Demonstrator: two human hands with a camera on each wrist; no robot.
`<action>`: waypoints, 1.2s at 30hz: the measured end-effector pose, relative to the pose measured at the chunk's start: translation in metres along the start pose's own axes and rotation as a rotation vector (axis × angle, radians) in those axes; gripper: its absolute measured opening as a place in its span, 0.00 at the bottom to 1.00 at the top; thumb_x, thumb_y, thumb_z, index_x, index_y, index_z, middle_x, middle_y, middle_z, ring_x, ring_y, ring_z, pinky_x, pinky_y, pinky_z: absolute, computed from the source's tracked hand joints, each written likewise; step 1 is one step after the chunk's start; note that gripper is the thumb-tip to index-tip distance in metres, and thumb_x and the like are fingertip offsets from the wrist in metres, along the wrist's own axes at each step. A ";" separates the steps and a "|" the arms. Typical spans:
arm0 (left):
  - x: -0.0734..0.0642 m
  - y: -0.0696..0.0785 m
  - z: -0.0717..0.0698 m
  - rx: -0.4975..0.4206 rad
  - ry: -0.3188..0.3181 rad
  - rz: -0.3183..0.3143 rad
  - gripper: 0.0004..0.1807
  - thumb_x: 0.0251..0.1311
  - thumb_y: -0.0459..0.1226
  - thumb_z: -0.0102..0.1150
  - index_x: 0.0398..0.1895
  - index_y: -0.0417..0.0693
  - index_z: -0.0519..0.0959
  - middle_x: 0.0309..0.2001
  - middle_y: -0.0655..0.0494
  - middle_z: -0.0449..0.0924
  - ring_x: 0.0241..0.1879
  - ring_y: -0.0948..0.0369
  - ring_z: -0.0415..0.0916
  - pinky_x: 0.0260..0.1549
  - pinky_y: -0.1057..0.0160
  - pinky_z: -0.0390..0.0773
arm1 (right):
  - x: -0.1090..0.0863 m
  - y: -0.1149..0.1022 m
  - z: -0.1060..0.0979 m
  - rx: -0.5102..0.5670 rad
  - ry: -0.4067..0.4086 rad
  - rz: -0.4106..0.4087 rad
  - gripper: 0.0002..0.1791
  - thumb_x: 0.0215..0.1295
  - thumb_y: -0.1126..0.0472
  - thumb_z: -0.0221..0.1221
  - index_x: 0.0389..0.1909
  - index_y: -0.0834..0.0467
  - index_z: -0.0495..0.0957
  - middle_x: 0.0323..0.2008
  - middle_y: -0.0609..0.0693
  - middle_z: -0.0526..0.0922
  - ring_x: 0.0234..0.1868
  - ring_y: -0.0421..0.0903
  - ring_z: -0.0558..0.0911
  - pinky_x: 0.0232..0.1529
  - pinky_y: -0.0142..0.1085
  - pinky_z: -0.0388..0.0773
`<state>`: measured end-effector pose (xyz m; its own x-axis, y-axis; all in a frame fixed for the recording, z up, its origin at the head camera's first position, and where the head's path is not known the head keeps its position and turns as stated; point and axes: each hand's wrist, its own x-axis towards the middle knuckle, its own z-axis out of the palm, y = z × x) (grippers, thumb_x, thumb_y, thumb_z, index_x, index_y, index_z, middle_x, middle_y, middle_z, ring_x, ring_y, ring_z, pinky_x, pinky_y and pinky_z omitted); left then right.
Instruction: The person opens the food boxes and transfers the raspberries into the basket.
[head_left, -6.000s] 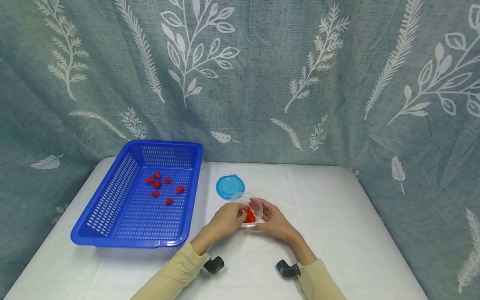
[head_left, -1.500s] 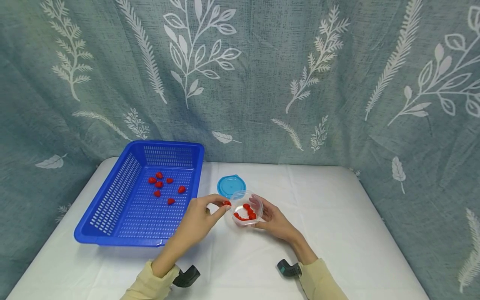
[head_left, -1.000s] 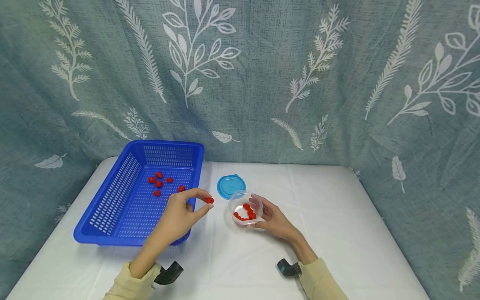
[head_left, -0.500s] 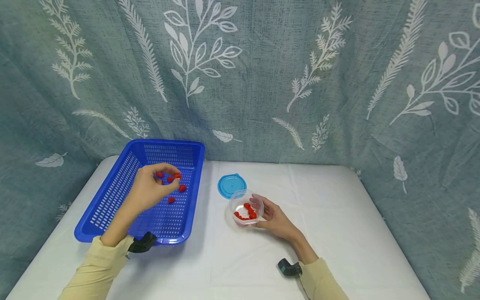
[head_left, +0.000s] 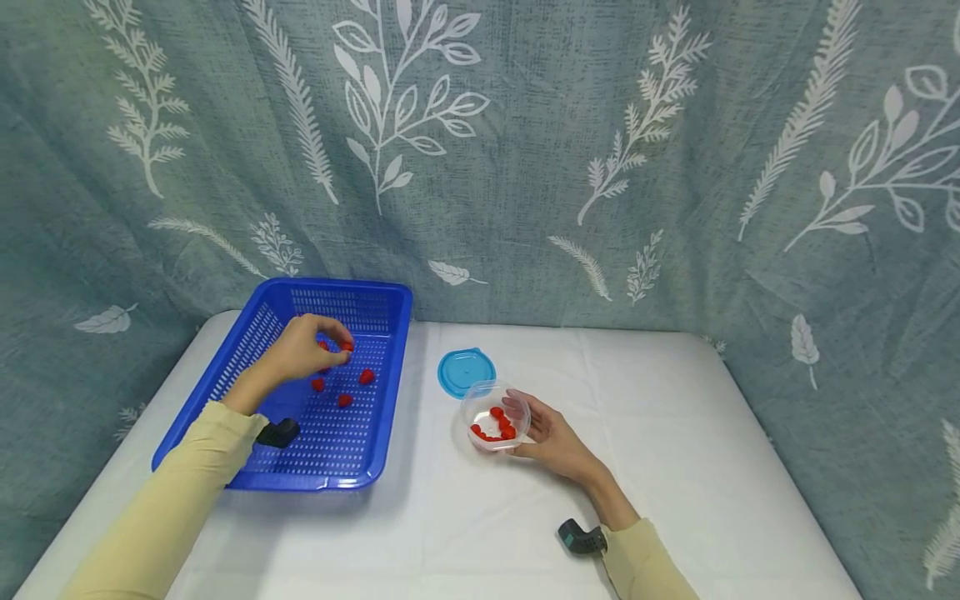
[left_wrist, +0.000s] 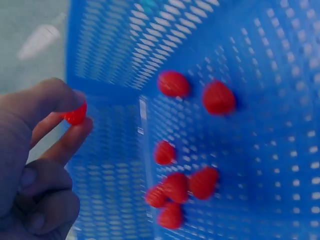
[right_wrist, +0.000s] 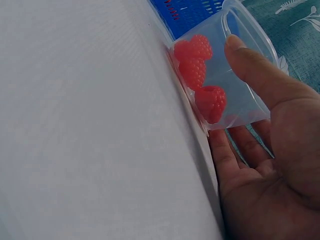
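Note:
My left hand [head_left: 300, 346] is over the blue plastic basket [head_left: 399, 375], pinching a red raspberry [left_wrist: 76, 115] between thumb and fingertips. Several other raspberries [left_wrist: 218, 97] lie scattered on the basket's perforated floor, some partly hidden behind the hand in the head view. Right of the basket, my right hand [head_left: 558, 442] grips a small clear plastic container [head_left: 472, 408] from its right side, thumb near the rim. The container stands slightly tilted on the table, with several raspberries [right_wrist: 210, 103] gathered low inside it.
A round blue lid [head_left: 466, 372] lies flat on the white-covered table [head_left: 645, 392], just behind the clear container. A grey-green curtain [head_left: 517, 167] with white leaf prints hangs behind and along the sides of the table.
My left hand has come out of the clear container with a raspberry and travelled left to over the basket, lowering slightly. The right hand and container have stayed in place.

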<state>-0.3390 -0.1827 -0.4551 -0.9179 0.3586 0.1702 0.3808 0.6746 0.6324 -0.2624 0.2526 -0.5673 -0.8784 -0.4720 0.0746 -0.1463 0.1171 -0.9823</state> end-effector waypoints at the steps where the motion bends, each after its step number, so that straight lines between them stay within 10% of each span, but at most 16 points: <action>1: 0.002 -0.004 0.001 -0.002 -0.023 -0.005 0.07 0.55 0.29 0.71 0.37 0.40 0.86 0.37 0.47 0.87 0.39 0.47 0.81 0.35 0.58 0.77 | 0.000 0.000 0.000 0.000 0.000 -0.002 0.50 0.56 0.72 0.72 0.78 0.61 0.57 0.74 0.62 0.65 0.76 0.59 0.62 0.65 0.33 0.70; 18: 0.011 -0.050 0.030 -0.060 -0.188 -0.068 0.09 0.49 0.25 0.74 0.35 0.34 0.86 0.35 0.43 0.88 0.37 0.55 0.84 0.41 0.57 0.80 | 0.000 0.000 0.000 -0.018 0.015 0.024 0.49 0.56 0.72 0.72 0.78 0.58 0.59 0.74 0.57 0.66 0.77 0.56 0.62 0.65 0.33 0.70; 36: 0.006 -0.048 0.022 -0.235 -0.197 -0.151 0.23 0.53 0.30 0.75 0.50 0.25 0.81 0.47 0.33 0.85 0.49 0.43 0.84 0.40 0.70 0.79 | -0.001 0.000 0.000 -0.021 0.013 0.022 0.49 0.57 0.72 0.71 0.78 0.60 0.58 0.75 0.61 0.64 0.77 0.56 0.62 0.65 0.31 0.69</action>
<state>-0.3599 -0.1983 -0.5011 -0.9139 0.3993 -0.0729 0.1854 0.5704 0.8002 -0.2613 0.2533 -0.5670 -0.8872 -0.4580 0.0555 -0.1366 0.1458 -0.9798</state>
